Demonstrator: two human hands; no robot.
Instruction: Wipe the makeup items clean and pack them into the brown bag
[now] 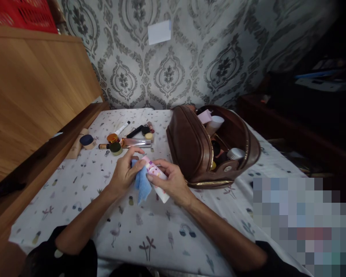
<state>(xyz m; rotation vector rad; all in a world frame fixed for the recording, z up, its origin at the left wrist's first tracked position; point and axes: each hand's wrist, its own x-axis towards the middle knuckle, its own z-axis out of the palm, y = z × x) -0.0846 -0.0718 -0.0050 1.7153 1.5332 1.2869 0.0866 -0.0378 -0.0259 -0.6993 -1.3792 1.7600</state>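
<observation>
Between my hands is a pink and white squeeze tube (156,174) with a printed pattern, slanting down to the right. My right hand (173,181) is closed around its middle, thumb on top. My left hand (128,169) pinches a light blue cloth (142,185) against the tube's upper pink end. The cloth's lower part hangs loose. To the right stands a brown leather cosmetic bag (190,150), unzipped, with several bottles and tubes inside. Beyond my left hand lie a clear bottle (137,142), a green-lidded jar (115,148) and an amber jar (112,138).
A patterned white cloth (127,219) covers the table. More cosmetics, among them a black tube (135,131) and a dark-lidded jar (87,141), lie at the back and left. A wooden cabinet (43,77) borders the left side. The wallpapered wall (167,73) closes off the back.
</observation>
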